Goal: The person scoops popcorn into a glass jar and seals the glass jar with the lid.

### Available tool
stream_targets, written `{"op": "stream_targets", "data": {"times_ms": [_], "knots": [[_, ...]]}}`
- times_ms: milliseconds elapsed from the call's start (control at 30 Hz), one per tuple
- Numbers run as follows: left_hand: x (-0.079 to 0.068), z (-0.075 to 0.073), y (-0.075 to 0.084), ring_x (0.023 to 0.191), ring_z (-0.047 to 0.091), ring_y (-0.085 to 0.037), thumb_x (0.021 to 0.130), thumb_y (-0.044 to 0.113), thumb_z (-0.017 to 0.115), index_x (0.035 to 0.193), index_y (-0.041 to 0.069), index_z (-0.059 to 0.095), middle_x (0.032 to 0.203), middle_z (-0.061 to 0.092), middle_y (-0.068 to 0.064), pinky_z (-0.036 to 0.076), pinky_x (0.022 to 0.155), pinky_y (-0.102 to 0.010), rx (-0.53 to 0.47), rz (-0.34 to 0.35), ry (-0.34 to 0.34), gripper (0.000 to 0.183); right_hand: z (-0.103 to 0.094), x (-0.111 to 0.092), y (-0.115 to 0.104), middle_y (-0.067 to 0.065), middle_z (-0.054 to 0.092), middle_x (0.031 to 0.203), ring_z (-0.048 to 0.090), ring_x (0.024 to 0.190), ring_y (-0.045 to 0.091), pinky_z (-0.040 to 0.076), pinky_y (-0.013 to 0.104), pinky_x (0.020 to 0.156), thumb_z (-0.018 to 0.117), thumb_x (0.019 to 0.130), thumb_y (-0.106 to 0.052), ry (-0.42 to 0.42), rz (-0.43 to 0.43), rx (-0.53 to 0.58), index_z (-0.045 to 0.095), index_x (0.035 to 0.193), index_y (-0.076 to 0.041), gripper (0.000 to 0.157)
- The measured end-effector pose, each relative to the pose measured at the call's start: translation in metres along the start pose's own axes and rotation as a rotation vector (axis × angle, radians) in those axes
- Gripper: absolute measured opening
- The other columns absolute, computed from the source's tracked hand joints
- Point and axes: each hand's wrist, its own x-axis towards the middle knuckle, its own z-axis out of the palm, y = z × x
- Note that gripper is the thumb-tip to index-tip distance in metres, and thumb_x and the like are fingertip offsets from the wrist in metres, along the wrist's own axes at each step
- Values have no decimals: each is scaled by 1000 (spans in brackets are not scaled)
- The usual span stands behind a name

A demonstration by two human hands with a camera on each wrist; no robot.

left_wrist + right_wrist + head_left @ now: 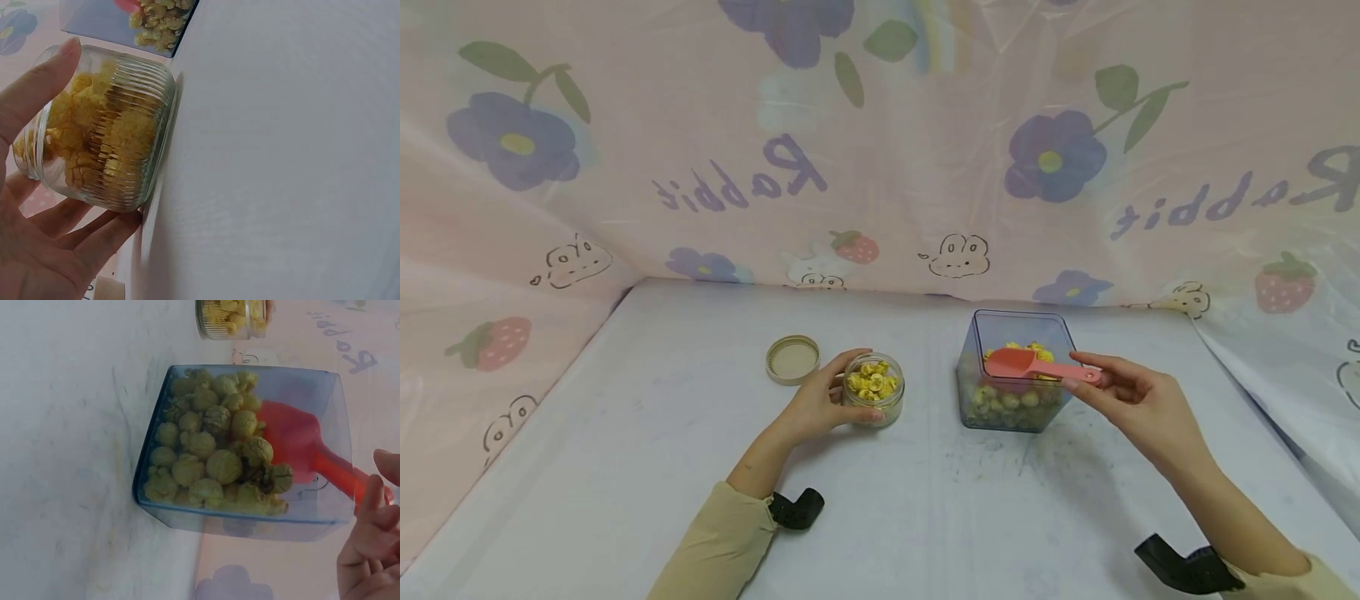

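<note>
The left hand (820, 402) grips a small clear glass jar (153, 81), thumb on one side and fingers round the other. The jar holds yellow popcorn (872, 382) almost to its mouth, and its base is at the tabletop. With thumb and fingertips, the right hand (1138, 400) pinches the handle end of a pink-red scoop (1060, 369). The scoop's bowl lies inside a square, bluish see-through container (337, 419), against the popcorn (200, 444) there, and its handle passes over the container's right side.
A round gold-rimmed jar lid (793, 360) lies on the white table (880, 508), behind and left of the jar. Pink cloth (895, 167) printed with flowers, rabbits and strawberries hangs at the back and sides. Black wrist mounts (799, 509) sit on both forearms.
</note>
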Motion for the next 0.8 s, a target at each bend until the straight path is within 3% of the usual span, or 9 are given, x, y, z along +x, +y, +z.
{"op": "stream_targets", "data": {"times_ms": [400, 600, 800], "knots": [[-1, 0, -1, 129, 45, -42, 73, 19, 85, 145, 18, 40, 143, 45, -16, 41, 105, -49, 6, 17, 6, 84, -3, -11, 3, -13, 65, 75, 52, 59, 7, 39, 28, 49, 65, 92, -11, 49, -3, 89, 62, 128, -12, 37], [-1, 0, 0, 128, 46, -41, 72, 18, 85, 145, 18, 40, 143, 45, -16, 41, 105, -48, 1, 23, 7, 85, 3, -19, -1, -7, 63, 70, 49, 57, 9, 33, 29, 46, 65, 90, -4, 102, -7, 281, 65, 122, -7, 32], [-1, 0, 0, 128, 46, -40, 72, 17, 85, 145, 19, 41, 142, 46, -15, 42, 105, -47, -10, 21, 5, 85, 21, -22, -3, -3, 63, 72, 48, 56, 10, 27, 32, 46, 60, 89, 9, 56, -144, 475, 62, 116, 7, 27]]}}
